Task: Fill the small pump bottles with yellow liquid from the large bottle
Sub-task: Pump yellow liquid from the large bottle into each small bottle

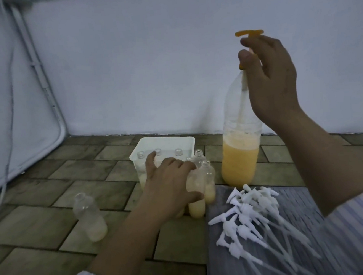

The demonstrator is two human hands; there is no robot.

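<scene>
Two hands at work, seated on a tiled floor [39, 226] by a pale wall. Our right hand [269, 82] pinches the stem of an orange plunger/syringe pump [249, 33] standing in the neck of the large bottle [241, 153]; thumb + fingers curled round it, T-handle raised above the knuckles. Large bottle approx. half full of yellow liquid, upright near the floor's far edge, just beside the cluster of small bottles. Our left hand [170, 184] grips a part-filled small bottle [196, 194] in that cluster; two more open necks touch it behind.

Step in hand, as we judge: drawing liquid up w/ the plunger. To do well: keep the tube tip below the liquid line, pull slow + straight so the tall bottle doesn't tip, hold the small bottle upright and ready.

Others: one small bottle [90, 217] stands apart to the left, little liquid in it. White tub [161, 146] holds more bottles. Pump tops [248, 215] lie heaped on a grey mat [301, 205] at the near right.

Hard to tell: tub's bottle count, left hand blocks it; fill levels there unclear. Mat + sleeves cut off at frame edge. Dim light.
</scene>
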